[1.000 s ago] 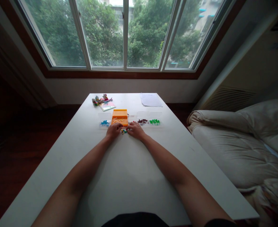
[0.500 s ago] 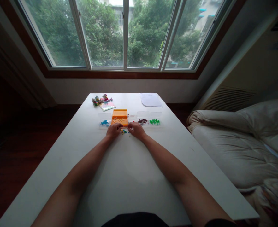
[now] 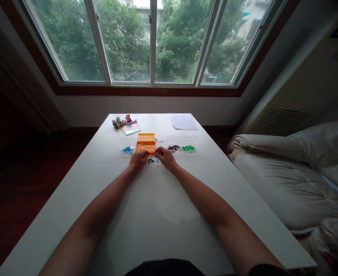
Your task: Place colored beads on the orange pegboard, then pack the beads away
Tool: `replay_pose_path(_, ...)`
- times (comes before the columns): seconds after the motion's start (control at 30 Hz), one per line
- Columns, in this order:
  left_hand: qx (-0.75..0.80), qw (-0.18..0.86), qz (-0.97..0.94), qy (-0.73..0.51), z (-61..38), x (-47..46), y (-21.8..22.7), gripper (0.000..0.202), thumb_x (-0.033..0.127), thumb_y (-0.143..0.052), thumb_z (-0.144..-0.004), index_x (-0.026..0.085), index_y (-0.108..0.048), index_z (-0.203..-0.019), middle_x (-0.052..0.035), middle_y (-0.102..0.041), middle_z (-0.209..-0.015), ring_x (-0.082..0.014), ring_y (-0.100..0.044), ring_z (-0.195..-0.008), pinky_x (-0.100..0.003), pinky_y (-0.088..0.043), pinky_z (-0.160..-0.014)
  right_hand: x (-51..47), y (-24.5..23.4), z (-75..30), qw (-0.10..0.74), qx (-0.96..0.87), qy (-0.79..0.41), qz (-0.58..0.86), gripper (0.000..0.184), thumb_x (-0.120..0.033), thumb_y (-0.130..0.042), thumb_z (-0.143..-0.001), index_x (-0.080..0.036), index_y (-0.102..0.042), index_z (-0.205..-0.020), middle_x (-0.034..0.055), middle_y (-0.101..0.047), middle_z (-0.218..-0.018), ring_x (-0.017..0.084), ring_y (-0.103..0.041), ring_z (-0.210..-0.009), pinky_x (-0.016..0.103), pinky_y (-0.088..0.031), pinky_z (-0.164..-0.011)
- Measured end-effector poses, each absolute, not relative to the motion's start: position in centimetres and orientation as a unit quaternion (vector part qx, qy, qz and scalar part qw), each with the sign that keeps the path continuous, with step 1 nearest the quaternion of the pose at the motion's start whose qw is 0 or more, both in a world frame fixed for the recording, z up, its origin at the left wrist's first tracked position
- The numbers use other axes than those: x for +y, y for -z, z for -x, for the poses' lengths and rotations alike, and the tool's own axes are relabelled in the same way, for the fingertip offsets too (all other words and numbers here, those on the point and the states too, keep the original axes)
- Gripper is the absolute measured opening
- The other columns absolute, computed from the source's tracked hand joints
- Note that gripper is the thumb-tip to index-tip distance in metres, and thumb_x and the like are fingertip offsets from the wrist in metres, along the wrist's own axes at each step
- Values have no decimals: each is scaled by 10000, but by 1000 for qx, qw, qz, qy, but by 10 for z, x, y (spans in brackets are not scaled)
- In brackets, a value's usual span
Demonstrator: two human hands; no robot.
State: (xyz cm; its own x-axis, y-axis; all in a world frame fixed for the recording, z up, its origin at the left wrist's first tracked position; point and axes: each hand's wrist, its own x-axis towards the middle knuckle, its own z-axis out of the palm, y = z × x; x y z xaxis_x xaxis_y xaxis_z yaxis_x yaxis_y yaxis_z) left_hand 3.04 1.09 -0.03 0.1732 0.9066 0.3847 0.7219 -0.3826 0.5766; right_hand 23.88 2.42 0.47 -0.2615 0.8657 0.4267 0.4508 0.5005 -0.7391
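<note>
My left hand (image 3: 140, 157) rests at the front left corner of an open orange box (image 3: 146, 137) that holds small pale yellow pieces. Its fingers are curled together; anything between them is too small to make out. On the other side of that box's front edge, my right hand (image 3: 165, 155) has its thumb and fingers pinched, and what it grips cannot be made out. Between and just below both hands lies a small loose heap of mixed-colour pieces (image 3: 151, 160) on the white table (image 3: 160, 214).
Blue pieces (image 3: 127, 149) lie in a clear open box on the left. Brown pieces (image 3: 173, 148) and green pieces (image 3: 188, 148) sit in clear boxes on the right. Farther back are colourful small figures (image 3: 124, 121), a booklet (image 3: 131, 129) and paper sheets (image 3: 184, 121).
My right hand has shifted very slightly left and up, and a red bit beside it is no longer visible. The left hand stays almost in place.
</note>
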Motion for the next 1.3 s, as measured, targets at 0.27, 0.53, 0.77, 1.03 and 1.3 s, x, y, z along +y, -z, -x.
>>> replay_pose_path(0.27, 565, 121, -733, -359, -28, 11, -1, 224, 167, -565, -850, 238, -744, -965, -47, -749, -970, -208, -669, -861, -316, -511, -820, 37, 10, -233, 490, -630, -427, 425, 320, -407, -682, -767, -180, -704, -992, 16, -687, -820, 130, -598, -716, 236, -462, -641)
replay_pose_path(0.53, 579, 112, -735, -334, -30, 9, -6, 238, 170, -538, -862, 226, -736, -981, -35, -747, -988, -188, -663, -887, -289, -505, -824, 37, 7, -230, 507, -573, -547, 341, 506, -335, -668, -759, -223, -629, -1251, 66, -719, -1093, 185, -681, -919, 318, -555, -780)
replay_pose_path(0.77, 578, 112, -735, -337, -28, 10, -5, 228, 184, -538, -867, 227, -736, -971, -34, -749, -982, -189, -665, -882, -289, -503, -817, 40, 8, -248, 443, -726, -271, 450, 219, -231, -558, -837, -212, -737, -962, 18, -713, -871, 156, -630, -781, 278, -489, -762)
replay_pose_path(1.03, 586, 112, -727, -340, -27, 12, -4, 225, 196, -538, -867, 231, -735, -971, -26, -755, -991, -181, -662, -861, -278, -498, -788, 42, 6, -263, 260, -873, -142, 387, 171, -144, -641, -794, -204, -730, -928, 24, -633, -864, 124, -536, -757, 221, -404, -741)
replay_pose_path(1.3, 587, 118, -724, -342, -26, 10, -5, 233, 190, -541, -859, 228, -738, -977, -26, -756, -974, -182, -663, -858, -278, -503, -792, 42, 2, -268, 244, -893, -161, 343, 134, -193, -679, -816, -200, -731, -939, 22, -606, -908, 96, -526, -730, 206, -377, -705)
